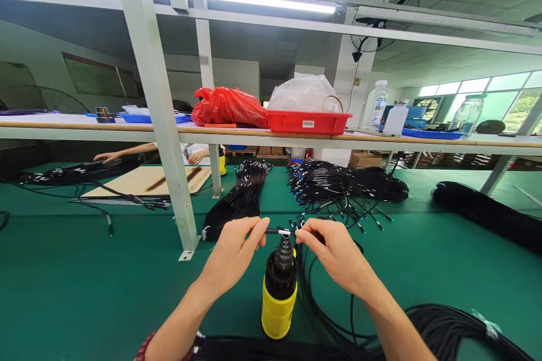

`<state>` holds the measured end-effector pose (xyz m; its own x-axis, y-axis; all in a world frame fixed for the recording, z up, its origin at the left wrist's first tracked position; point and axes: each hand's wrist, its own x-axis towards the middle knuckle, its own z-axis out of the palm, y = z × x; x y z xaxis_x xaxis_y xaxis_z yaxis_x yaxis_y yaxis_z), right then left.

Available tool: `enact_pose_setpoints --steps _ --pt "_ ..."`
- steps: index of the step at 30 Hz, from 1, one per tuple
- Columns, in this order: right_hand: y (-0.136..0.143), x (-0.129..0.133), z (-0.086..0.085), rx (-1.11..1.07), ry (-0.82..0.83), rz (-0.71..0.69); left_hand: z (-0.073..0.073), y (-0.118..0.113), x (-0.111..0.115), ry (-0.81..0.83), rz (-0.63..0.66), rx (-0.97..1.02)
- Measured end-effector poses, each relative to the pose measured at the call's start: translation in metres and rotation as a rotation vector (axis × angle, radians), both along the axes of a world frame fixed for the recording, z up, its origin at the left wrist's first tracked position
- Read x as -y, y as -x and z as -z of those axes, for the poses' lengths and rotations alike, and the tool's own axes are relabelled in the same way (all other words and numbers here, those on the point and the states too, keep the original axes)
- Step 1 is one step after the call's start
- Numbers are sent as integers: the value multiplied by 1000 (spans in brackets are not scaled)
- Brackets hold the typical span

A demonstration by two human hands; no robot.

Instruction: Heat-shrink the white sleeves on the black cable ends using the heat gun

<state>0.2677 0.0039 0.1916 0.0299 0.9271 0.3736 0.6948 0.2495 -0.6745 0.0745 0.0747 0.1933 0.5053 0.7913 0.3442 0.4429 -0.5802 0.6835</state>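
Left hand [237, 245], right hand [332, 245] both pinched on cable [273, 231], level at heat gun [279, 304] tip, toward surface [105, 276]'s near edge. Heating step, likely; next seems to call for steady hold.

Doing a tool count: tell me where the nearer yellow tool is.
In the head view, the yellow tool stands at lower middle between the left hand and right hand, its nozzle just under the held cable.
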Motion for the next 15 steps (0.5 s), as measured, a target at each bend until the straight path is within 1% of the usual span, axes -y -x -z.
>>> enact_pose_setpoints --steps 6,8,12,15 --pt "1 -4 4 -89 -44 4 1 2 -2 -14 35 59" --pt "1 -3 4 -71 -31 18 1 1 -1 -8 36 49" --pt "0 0 3 -4 6 2 1 -1 1 17 25 16" --pt "-1 -1 4 -18 -8 0 2 -1 1 -5 21 7"
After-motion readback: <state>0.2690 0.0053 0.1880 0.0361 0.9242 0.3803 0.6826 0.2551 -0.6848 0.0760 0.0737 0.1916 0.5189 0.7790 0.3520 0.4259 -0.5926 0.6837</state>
